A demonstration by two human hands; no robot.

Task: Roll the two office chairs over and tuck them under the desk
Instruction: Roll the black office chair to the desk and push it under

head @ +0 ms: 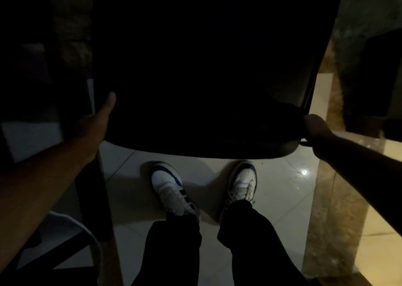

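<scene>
A black office chair (206,72) fills the middle of the dim view, its backrest top edge curving just in front of me. My left hand (97,120) grips the backrest's left corner, thumb lying up along the side. My right hand (315,129) grips the right corner, fingers curled round the edge. The chair's seat, base and wheels are hidden in the dark. A second dark chair-like shape (369,79) stands at the right; I cannot tell what it is for sure. No desk is plainly visible.
My two white and blue shoes (167,187) stand on pale floor tiles (282,187) right behind the chair. A dark upright panel (95,198) and a white cable (87,231) lie at the left. A brown patterned floor strip (335,209) runs along the right.
</scene>
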